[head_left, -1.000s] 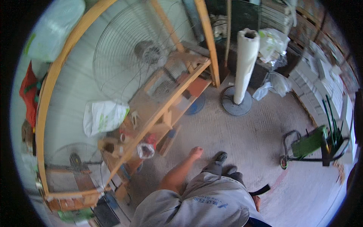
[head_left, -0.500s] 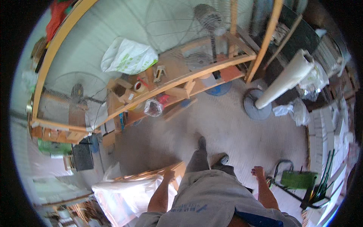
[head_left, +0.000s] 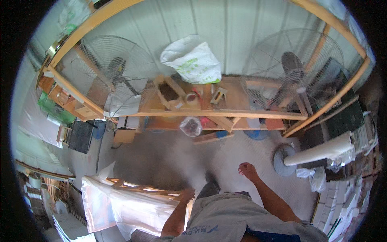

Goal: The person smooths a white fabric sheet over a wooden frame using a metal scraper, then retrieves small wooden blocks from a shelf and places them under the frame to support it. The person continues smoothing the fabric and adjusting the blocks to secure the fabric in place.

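Note:
My right hand (head_left: pixel 248 171) is held out in front of me over the floor, fingers loosely bent and apart, with nothing in it. My left hand (head_left: pixel 188 194) hangs low at my left side, dark and blurred, so its fingers do not show clearly. It is nearest to a slatted wooden frame (head_left: pixel 159 190) covered in white plastic sheeting (head_left: pixel 139 207); I cannot tell whether it touches the wood. Ahead stands a wooden rack (head_left: pixel 217 114). On its shelf are an open box (head_left: pixel 166 93), a roll of tape (head_left: pixel 191 97) and a white plastic bag (head_left: pixel 189 60).
Two large fans (head_left: pixel 117 66) (head_left: pixel 291 64) stand in the rack. Under its front rail are a clear plastic bag (head_left: pixel 190 126) and a wood plank (head_left: pixel 207 138). At the right, a white film roll (head_left: pixel 322 155) leans over a grey round base (head_left: pixel 281 161). White stacked slabs (head_left: pixel 342 197) stand at lower right.
My view has turned right, so the rack now lies straight across ahead. My right hand has swung forward and inward. The green item at lower right has mostly left view.

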A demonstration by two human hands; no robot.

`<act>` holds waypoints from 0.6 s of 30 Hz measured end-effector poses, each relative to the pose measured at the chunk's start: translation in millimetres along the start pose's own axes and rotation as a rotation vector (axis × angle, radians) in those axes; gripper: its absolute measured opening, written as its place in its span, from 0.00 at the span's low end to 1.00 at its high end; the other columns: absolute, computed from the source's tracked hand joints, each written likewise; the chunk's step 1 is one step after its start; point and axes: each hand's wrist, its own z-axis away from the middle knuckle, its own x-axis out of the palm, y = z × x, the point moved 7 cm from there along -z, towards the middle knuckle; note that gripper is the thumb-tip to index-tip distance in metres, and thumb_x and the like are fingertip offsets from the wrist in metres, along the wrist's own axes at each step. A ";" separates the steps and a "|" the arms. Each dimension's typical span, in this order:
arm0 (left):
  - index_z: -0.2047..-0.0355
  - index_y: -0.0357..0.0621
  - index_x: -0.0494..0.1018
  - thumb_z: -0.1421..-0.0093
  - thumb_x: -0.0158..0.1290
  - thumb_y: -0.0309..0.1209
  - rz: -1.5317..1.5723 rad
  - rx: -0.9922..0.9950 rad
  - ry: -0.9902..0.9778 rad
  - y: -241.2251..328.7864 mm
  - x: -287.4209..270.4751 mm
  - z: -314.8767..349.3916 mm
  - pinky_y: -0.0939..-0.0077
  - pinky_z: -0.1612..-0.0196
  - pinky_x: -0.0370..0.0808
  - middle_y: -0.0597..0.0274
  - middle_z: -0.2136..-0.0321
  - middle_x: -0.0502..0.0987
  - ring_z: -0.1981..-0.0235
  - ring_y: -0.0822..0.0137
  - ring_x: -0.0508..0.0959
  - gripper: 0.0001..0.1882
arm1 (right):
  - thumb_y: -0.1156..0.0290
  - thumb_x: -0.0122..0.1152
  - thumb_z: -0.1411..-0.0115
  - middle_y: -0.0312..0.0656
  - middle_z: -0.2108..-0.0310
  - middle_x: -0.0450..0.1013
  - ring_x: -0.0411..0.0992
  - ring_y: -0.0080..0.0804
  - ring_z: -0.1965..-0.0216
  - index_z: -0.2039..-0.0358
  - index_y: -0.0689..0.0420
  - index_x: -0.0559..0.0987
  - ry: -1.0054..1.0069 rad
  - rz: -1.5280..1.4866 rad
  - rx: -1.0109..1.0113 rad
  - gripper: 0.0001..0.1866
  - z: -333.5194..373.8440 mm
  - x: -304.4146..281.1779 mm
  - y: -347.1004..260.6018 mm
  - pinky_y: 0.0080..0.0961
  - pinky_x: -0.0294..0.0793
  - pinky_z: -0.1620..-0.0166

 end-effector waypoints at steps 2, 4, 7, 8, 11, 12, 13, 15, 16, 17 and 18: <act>0.60 0.46 0.74 0.39 0.50 0.35 -0.673 0.486 -0.072 48.7 4.6 -3.3 0.66 0.79 0.77 0.58 0.67 0.79 0.76 0.60 0.80 0.10 | 0.63 0.51 0.37 0.39 0.73 0.76 0.74 0.26 0.73 0.66 0.60 0.77 -0.033 0.015 -0.079 0.13 -37.7 20.7 -57.5 0.25 0.74 0.69; 0.62 0.44 0.75 0.42 0.51 0.35 -0.913 0.455 0.036 63.2 -7.6 -10.6 0.66 0.76 0.78 0.57 0.68 0.80 0.75 0.61 0.80 0.11 | 0.62 0.51 0.37 0.41 0.72 0.76 0.75 0.27 0.72 0.62 0.62 0.76 -0.094 0.123 -0.164 0.15 -75.6 39.7 -102.6 0.25 0.74 0.70; 0.61 0.45 0.76 0.47 0.54 0.38 -0.702 0.283 0.162 62.4 -32.8 -19.7 0.65 0.69 0.78 0.55 0.66 0.80 0.69 0.61 0.80 0.15 | 0.60 0.51 0.37 0.40 0.74 0.75 0.74 0.26 0.74 0.66 0.61 0.75 -0.155 0.281 -0.313 0.15 -145.1 63.2 -175.7 0.24 0.74 0.69; 0.60 0.45 0.76 0.47 0.54 0.39 -0.605 0.328 0.208 62.4 -38.4 -20.2 0.66 0.69 0.78 0.54 0.66 0.79 0.69 0.61 0.80 0.16 | 0.64 0.52 0.41 0.41 0.74 0.73 0.74 0.32 0.71 0.70 0.58 0.76 -0.188 0.342 -0.483 0.11 -160.5 69.5 -209.1 0.30 0.73 0.67; 0.56 0.40 0.71 0.36 0.46 0.38 -0.065 0.642 0.272 48.5 -43.9 -2.1 0.70 0.81 0.77 0.50 0.66 0.79 0.78 0.58 0.80 0.16 | 0.69 0.57 0.47 0.45 0.70 0.72 0.74 0.42 0.64 0.72 0.57 0.76 0.004 0.861 -0.883 0.06 -210.2 84.8 -315.0 0.38 0.74 0.63; 0.55 0.40 0.70 0.36 0.45 0.39 0.229 0.522 0.227 30.3 -42.1 -5.7 0.70 0.82 0.77 0.49 0.65 0.79 0.78 0.58 0.80 0.16 | 0.68 0.57 0.47 0.46 0.67 0.73 0.74 0.45 0.63 0.68 0.57 0.77 0.012 0.940 -0.891 0.08 -230.7 91.6 -346.6 0.39 0.74 0.61; 0.54 0.40 0.70 0.36 0.45 0.39 0.510 0.312 0.203 8.9 -37.9 -10.8 0.71 0.82 0.77 0.48 0.65 0.79 0.78 0.58 0.80 0.17 | 0.68 0.57 0.47 0.47 0.65 0.74 0.74 0.48 0.62 0.63 0.58 0.77 0.076 1.161 -0.979 0.12 -247.2 101.5 -381.0 0.40 0.73 0.59; 0.54 0.39 0.70 0.35 0.44 0.39 0.507 0.278 0.302 -1.4 -33.2 -3.4 0.71 0.82 0.76 0.48 0.65 0.79 0.79 0.58 0.80 0.17 | 0.65 0.61 0.45 0.44 0.63 0.76 0.74 0.37 0.62 0.57 0.59 0.76 0.007 0.495 -0.758 0.17 -282.8 96.1 -428.8 0.33 0.74 0.57; 0.55 0.39 0.70 0.35 0.44 0.39 0.516 0.214 0.337 -4.4 -30.1 -0.9 0.71 0.82 0.76 0.48 0.65 0.78 0.79 0.58 0.80 0.17 | 0.62 0.63 0.44 0.41 0.63 0.76 0.74 0.29 0.63 0.56 0.59 0.76 0.020 0.338 -0.712 0.18 -303.3 99.6 -455.5 0.27 0.74 0.58; 0.56 0.38 0.70 0.35 0.43 0.38 0.598 0.192 0.366 -3.1 -27.4 2.5 0.72 0.83 0.76 0.47 0.66 0.79 0.79 0.59 0.80 0.16 | 0.63 0.64 0.44 0.42 0.58 0.76 0.74 0.29 0.59 0.53 0.58 0.75 0.063 0.506 -0.785 0.21 -317.6 107.5 -485.1 0.27 0.74 0.56; 0.57 0.38 0.70 0.35 0.43 0.38 0.697 0.162 0.370 -0.3 -22.5 6.8 0.72 0.83 0.76 0.47 0.66 0.79 0.79 0.59 0.80 0.16 | 0.62 0.66 0.47 0.42 0.56 0.76 0.74 0.29 0.57 0.52 0.59 0.75 0.055 0.522 -0.894 0.23 -327.3 113.4 -509.9 0.27 0.73 0.54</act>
